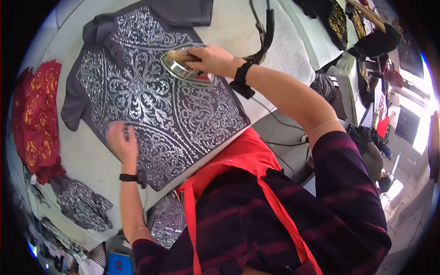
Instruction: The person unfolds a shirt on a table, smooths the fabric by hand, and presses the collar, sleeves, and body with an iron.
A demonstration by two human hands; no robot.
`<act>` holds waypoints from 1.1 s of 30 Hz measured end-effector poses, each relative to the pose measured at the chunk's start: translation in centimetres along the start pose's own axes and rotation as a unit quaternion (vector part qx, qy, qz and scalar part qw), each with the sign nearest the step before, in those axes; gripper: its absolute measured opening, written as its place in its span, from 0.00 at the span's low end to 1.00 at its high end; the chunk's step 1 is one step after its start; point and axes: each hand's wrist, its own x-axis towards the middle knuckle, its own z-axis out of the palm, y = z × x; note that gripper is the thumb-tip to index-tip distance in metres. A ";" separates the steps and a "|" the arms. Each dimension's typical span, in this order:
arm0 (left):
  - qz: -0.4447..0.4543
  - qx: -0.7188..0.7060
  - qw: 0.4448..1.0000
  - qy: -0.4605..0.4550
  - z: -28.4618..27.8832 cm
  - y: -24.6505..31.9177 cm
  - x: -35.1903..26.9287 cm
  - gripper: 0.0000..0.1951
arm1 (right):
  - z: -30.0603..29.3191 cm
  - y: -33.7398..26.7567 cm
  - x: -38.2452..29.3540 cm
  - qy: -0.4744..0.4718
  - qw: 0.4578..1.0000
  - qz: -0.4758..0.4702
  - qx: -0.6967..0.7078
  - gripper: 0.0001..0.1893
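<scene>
A dark grey short-sleeved shirt [144, 89] with a glittering silver scroll pattern lies spread on the pale covered ironing table [86, 158]. My right hand [216, 61] grips the wooden-looking handle of a shiny metal iron [175, 68]. The iron is over the shirt's right-hand part, its tip pointing left; whether its sole touches the cloth cannot be told. My left hand [123, 141], slightly blurred, is at the shirt's lower left part, with a gap between thumb and fingers and nothing visibly held. The shirt's collar [98, 29] is at the upper left.
A red garment with gold pattern [36, 120] lies at the far left. Below it is a crumpled grey-silver garment [80, 202]. A dark sleeved hose [266, 37] runs from behind the iron. Cables [278, 117] hang at the table's right. Another person's arm [367, 15] shows at upper right.
</scene>
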 end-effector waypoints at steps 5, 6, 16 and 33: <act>0.018 -0.264 0.960 -0.091 6.8 25.8 -3.7 0.06 | -0.1 0.5 1.2 -0.015 0.999 -0.032 -0.011 0.22; 0.000 -0.247 0.963 -0.105 9.8 29.2 -4.9 0.12 | 0.0 0.5 1.4 -0.015 0.999 -0.042 -0.010 0.22; -0.196 -0.041 0.978 -0.063 18.7 41.5 -8.4 0.12 | 0.0 1.5 1.0 -0.042 0.991 -0.117 0.043 0.22; -0.197 -0.005 0.974 0.111 20.9 46.1 -9.7 0.07 | -0.9 2.5 0.1 -0.108 0.974 -0.197 0.013 0.22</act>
